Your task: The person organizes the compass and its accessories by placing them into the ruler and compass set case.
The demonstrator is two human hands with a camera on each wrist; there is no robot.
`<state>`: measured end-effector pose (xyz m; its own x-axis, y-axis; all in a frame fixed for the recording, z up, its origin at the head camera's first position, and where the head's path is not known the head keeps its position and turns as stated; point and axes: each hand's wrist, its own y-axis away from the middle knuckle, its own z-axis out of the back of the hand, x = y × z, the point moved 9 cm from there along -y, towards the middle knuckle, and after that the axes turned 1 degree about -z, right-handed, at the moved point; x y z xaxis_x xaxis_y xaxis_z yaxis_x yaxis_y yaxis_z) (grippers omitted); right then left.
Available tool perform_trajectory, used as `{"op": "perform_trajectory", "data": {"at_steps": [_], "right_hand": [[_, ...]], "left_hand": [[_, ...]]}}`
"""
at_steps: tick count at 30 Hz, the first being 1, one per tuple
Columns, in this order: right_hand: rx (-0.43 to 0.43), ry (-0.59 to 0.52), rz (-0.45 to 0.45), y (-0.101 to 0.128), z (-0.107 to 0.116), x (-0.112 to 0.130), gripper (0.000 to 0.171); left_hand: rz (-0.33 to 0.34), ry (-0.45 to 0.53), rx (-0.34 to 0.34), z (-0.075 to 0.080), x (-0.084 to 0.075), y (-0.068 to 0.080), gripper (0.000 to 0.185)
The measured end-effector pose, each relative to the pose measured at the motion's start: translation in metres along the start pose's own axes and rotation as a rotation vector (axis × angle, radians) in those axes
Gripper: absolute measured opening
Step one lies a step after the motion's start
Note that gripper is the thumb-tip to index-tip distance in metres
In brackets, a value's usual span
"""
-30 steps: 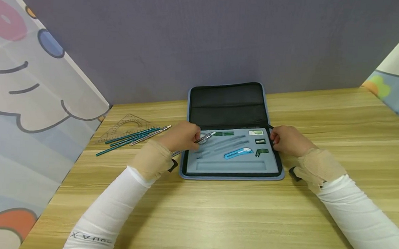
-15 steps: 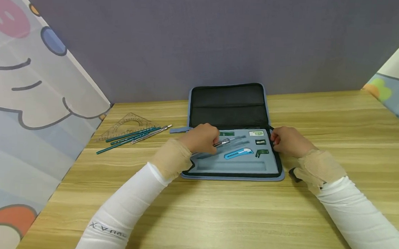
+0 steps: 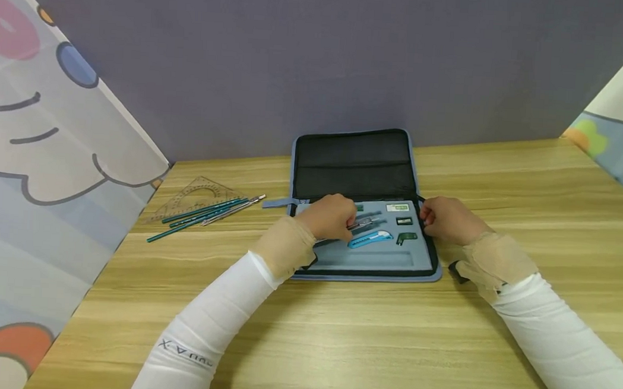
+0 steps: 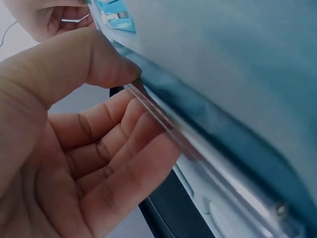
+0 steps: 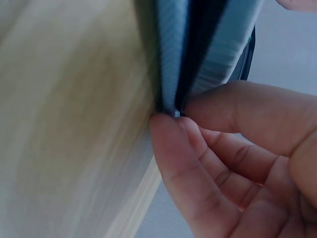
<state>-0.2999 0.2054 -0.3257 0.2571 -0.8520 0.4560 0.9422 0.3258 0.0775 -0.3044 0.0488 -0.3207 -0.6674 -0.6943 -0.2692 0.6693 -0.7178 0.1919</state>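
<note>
Left hand pinches a slim metal drafting tool, likely a compass, thumb and fingers curled round its shaft, and holds it low over the grey foam tray of the open zip case, just above the blue utility knife. Right hand grips the case's right edge, thumb and forefinger pinched on the rim, steadying it. Judgement: the step in hand is seating the tool in its tray slot; next move needs the shaft lined up with the cut-out and pressed flat, not dropped across the knife. Small green and black pieces sit in their own slots to the right. On the wooden table, well left of the case: green pencils and a clear set square. Grey wall behind, cartoon-print curtains either side.
</note>
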Motion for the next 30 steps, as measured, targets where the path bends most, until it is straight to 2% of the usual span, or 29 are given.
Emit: {"op": "perform_trajectory", "data": {"at_steps": [6, 12, 17, 30], "right_hand": [[-0.009, -0.001, 0.002, -0.0012, 0.0008, 0.0015, 0.013], [-0.015, -0.008, 0.005, -0.0008, 0.0013, 0.0016, 0.013], [-0.013, -0.011, 0.002, -0.0003, 0.0007, -0.0003, 0.012], [-0.012, -0.019, 0.003, -0.0001, 0.0009, 0.0005, 0.013]], "left_hand": [[0.001, -0.002, -0.009, -0.0006, 0.0005, -0.0038, 0.045], [-0.014, -0.026, -0.02, 0.0003, -0.0033, -0.0051, 0.024], [-0.014, -0.035, -0.024, 0.0002, -0.0057, -0.0064, 0.012], [0.019, -0.017, -0.018, -0.0018, -0.0036, -0.0087, 0.008]]}}
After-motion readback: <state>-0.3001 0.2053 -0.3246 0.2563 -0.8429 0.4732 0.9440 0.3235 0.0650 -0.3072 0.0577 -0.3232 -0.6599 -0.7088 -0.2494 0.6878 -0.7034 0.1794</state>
